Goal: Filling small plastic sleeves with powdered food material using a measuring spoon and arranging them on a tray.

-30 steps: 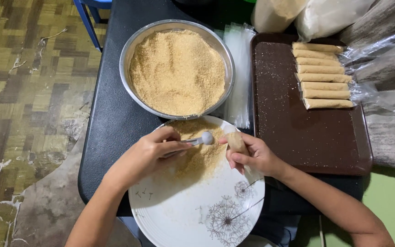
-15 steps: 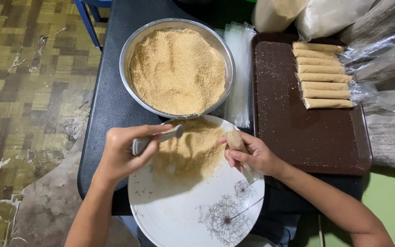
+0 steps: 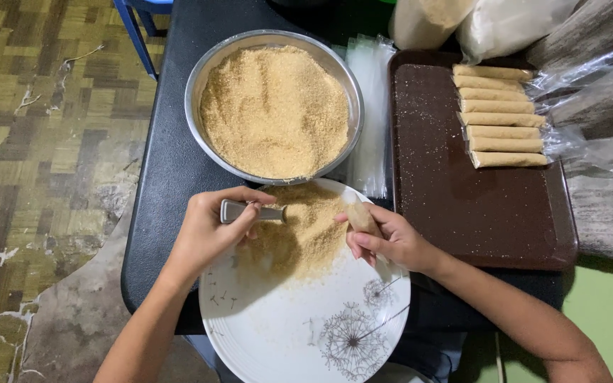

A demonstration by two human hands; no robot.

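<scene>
Even overhead light, soft shadows, sharp focus throughout.

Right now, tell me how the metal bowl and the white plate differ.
The metal bowl is deep, plain and filled almost to its rim with brown crumbs; the white plate is flat, printed with dandelions and carries only a small pile at its far side. The bowl stands untouched; both hands work over the plate. Both are round.
</scene>
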